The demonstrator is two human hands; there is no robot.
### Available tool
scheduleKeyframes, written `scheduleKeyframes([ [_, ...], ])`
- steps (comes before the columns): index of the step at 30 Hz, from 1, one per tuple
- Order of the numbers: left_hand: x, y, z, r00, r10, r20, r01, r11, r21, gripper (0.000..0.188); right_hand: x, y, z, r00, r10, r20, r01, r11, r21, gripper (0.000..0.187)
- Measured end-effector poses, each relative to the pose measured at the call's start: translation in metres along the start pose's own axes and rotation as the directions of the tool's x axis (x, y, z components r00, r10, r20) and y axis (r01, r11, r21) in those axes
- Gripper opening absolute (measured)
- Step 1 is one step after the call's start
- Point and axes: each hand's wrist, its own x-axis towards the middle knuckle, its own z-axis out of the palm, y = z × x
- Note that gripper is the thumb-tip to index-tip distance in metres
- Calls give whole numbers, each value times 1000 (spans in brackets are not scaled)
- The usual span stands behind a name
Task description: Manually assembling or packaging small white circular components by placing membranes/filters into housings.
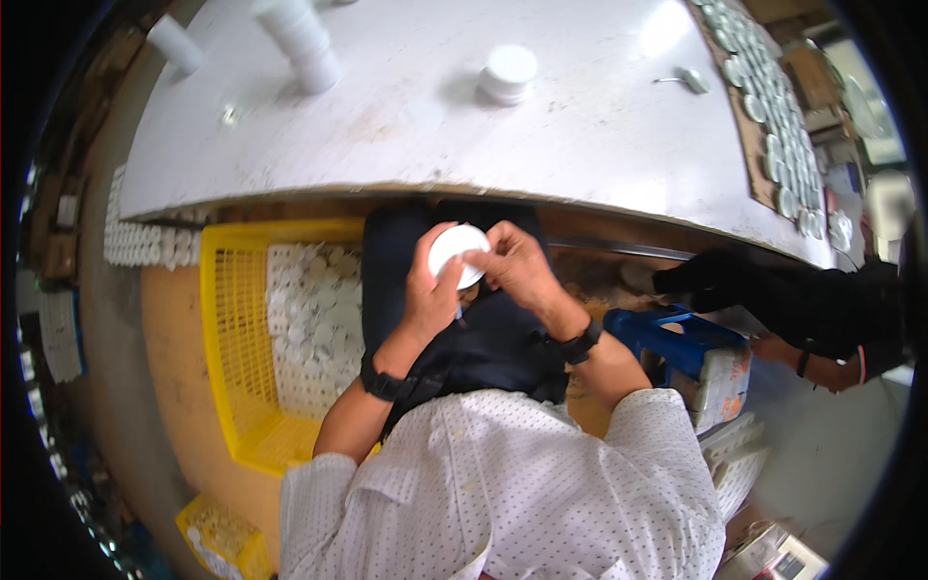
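Above my lap, just off the table's near edge, I hold a white round disc (452, 247), perhaps a lid or a shallow cap. My left hand (430, 295) wraps its left side, with the thumb over its lower rim. The fingers of my right hand (525, 271) pinch at its right edge, and the thumb lies on its face. Whether anything small is between those fingertips is hidden. On the white table (406, 135) a short stack of similar white discs (508, 73) stands ahead of my hands.
Taller white stacks (300, 43) stand at the table's far left. Rows of round pieces lie on a brown board (749, 145) at the right. A yellow crate (237, 338) with white pieces is by my left. A blue stool (667, 333) and another person's arm (822, 367) are to the right.
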Motion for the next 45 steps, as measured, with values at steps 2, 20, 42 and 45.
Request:
scheduleKeyframes([
  [2, 0, -1, -9, 999, -43, -13, 41, 996, -81, 36, 3, -2, 5, 999, 34, 22, -33, 998, -53, 22],
  [20, -100, -146, -275, 503, -581, -640, 597, 769, -230, 49, 169, -151, -277, 798, -531, -285, -358, -39, -933, 47],
  [42, -158, -312, -388, 432, -589, -683, 851, 516, 93, 31, -16, -74, -135, 733, -676, 72, 198, 110, -974, 21],
  [45, -94, -268, -303, 535, -584, -610, 810, 561, 173, 38, 3, -90, -142, 736, -584, -342, -192, 303, -933, 23],
])
